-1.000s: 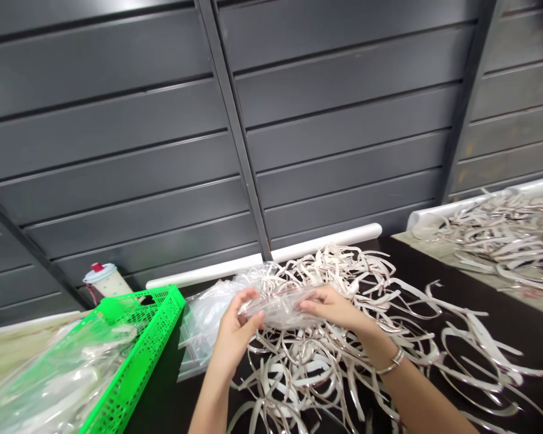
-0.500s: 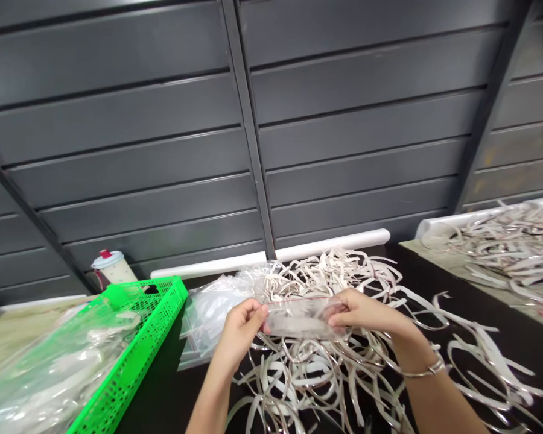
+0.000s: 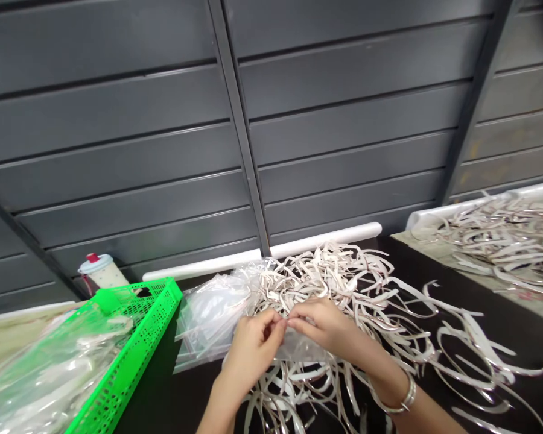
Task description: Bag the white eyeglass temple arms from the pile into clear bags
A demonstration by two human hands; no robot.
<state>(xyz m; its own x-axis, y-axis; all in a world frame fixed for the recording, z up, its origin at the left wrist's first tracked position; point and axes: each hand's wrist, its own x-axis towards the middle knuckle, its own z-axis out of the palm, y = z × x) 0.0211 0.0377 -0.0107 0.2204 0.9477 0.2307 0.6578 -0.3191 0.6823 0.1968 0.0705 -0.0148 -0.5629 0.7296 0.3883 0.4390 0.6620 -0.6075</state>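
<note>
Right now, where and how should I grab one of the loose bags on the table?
I'd pinch a near-left edge of the loose bags, coming from the near left. They lie roughly flat and overlapping, those edges fanned over the dark table; their right side meets the strips. The left hand is closer.

Both hands (image 3: 254, 341) on a clear bag (image 3: 302, 349)

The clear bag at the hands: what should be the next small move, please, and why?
Perhaps draw the right hand gently away from the left hand along the clear bag: the fingertips nearly meet, hiding part of the bag, which shows below them.
</note>
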